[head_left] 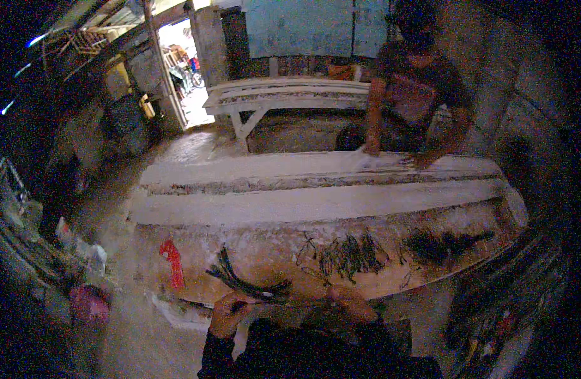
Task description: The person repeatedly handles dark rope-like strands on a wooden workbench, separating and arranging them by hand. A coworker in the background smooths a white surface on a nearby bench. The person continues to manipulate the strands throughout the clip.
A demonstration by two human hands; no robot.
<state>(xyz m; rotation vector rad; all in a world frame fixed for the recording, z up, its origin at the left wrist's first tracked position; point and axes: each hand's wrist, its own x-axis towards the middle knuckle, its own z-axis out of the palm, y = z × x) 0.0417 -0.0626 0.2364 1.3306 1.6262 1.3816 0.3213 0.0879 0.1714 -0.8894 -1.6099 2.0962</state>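
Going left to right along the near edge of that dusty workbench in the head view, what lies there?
Red tool → curved bundle of dark strips held by the left hand → scattered dark strips above the right hand → dark clump.

Long white moulded strips (315, 202) on workbench (271, 252) — 2; red clamp (172, 262) — 1; dark fibre heaps (350, 256) — 2 (second further right); curved dark bundle (246, 284) — 1; co-worker (417, 88) — 1.
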